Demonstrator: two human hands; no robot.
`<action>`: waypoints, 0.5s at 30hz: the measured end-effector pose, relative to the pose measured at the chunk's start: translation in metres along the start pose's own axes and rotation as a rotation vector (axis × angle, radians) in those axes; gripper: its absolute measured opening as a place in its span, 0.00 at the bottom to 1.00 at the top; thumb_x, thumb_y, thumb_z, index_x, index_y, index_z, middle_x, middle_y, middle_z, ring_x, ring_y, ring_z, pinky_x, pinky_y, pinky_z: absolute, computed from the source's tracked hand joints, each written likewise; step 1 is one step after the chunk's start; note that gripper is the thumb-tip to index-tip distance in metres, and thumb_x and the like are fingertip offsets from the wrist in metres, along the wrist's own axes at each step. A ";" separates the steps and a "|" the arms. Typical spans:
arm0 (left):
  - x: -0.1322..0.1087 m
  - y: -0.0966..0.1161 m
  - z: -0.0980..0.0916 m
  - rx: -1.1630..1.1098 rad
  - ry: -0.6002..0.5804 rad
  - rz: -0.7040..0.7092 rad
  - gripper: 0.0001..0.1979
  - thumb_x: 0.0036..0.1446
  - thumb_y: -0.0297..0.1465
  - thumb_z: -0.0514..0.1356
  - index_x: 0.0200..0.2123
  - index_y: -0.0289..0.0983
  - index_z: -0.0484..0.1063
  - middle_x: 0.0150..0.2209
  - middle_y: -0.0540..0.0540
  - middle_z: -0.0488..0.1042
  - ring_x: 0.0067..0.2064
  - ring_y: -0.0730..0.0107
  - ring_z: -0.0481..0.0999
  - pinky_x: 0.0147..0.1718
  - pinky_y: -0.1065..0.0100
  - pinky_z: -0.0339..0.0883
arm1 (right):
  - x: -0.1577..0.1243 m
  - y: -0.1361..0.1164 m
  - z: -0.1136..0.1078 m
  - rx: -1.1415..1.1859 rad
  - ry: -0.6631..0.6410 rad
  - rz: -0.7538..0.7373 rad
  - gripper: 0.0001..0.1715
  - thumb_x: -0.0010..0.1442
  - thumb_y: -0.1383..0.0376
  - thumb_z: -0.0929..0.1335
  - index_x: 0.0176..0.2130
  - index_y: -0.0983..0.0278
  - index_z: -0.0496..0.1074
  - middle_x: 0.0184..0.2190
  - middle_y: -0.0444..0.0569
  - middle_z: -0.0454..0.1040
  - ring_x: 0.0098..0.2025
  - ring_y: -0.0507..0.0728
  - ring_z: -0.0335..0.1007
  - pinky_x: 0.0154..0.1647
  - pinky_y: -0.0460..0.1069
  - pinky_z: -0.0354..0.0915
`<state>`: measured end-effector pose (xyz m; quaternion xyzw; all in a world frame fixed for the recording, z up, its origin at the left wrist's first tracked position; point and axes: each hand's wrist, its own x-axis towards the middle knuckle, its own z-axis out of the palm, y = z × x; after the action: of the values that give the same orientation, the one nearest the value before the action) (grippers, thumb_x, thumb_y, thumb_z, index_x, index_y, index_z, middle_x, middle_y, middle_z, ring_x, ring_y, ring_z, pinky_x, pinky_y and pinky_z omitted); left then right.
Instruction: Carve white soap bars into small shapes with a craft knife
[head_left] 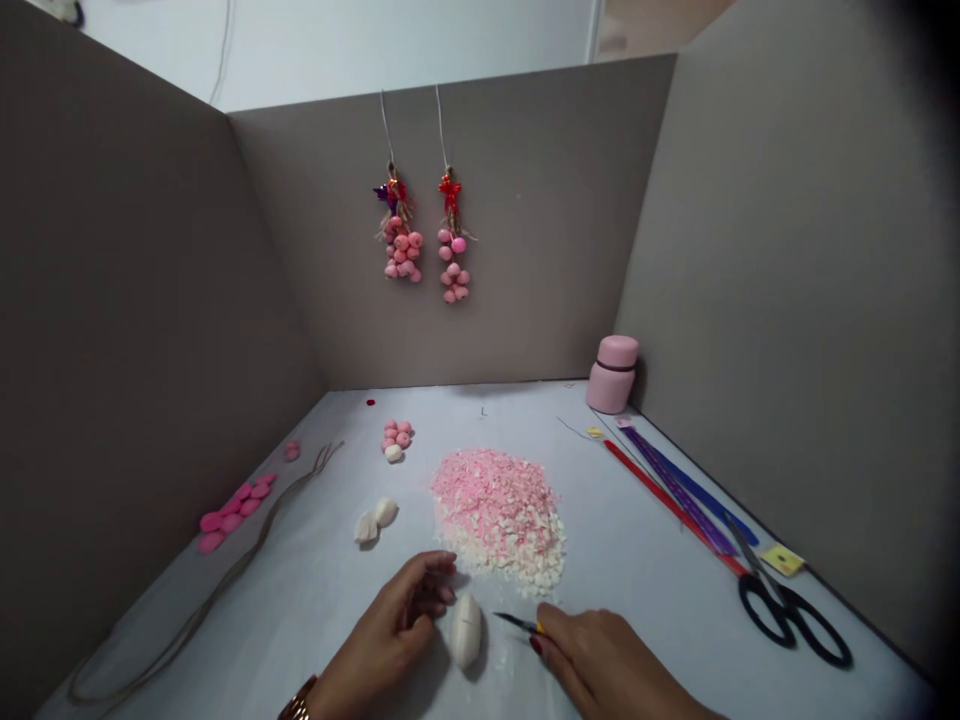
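Observation:
My left hand rests on the table at the bottom middle, fingers curled beside a white oval piece and touching its left side. My right hand is closed on a small knife with a yellow handle. The knife's thin blade points left toward the white piece without touching it. Just beyond both hands lies a heap of pink and white flakes.
Two white pieces and a small cluster of pink balls lie farther back. Pink pieces and brown cords are at left. Black scissors, coloured ribbons and a pink jar are at right. Two pink bunches hang on the back wall.

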<state>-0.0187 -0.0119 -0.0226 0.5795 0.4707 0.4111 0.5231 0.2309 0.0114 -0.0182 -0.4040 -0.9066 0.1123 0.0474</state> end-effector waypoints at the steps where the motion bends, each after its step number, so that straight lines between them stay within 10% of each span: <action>1: 0.000 0.000 0.000 -0.004 0.000 0.004 0.30 0.43 0.18 0.52 0.51 0.40 0.66 0.45 0.42 0.71 0.48 0.56 0.70 0.49 0.53 0.59 | 0.000 0.000 0.001 0.001 0.005 -0.002 0.12 0.66 0.67 0.59 0.31 0.60 0.64 0.26 0.48 0.78 0.27 0.60 0.76 0.23 0.49 0.56; 15: -0.002 0.003 0.001 0.105 0.026 0.012 0.23 0.52 0.20 0.52 0.51 0.39 0.66 0.40 0.43 0.73 0.43 0.58 0.72 0.45 0.56 0.61 | -0.003 0.003 0.005 0.066 0.069 -0.008 0.12 0.66 0.67 0.59 0.30 0.60 0.64 0.25 0.47 0.77 0.25 0.59 0.74 0.23 0.48 0.55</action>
<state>-0.0175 -0.0146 -0.0200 0.6035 0.4948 0.3967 0.4833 0.2343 0.0098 -0.0239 -0.4023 -0.9018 0.1279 0.0925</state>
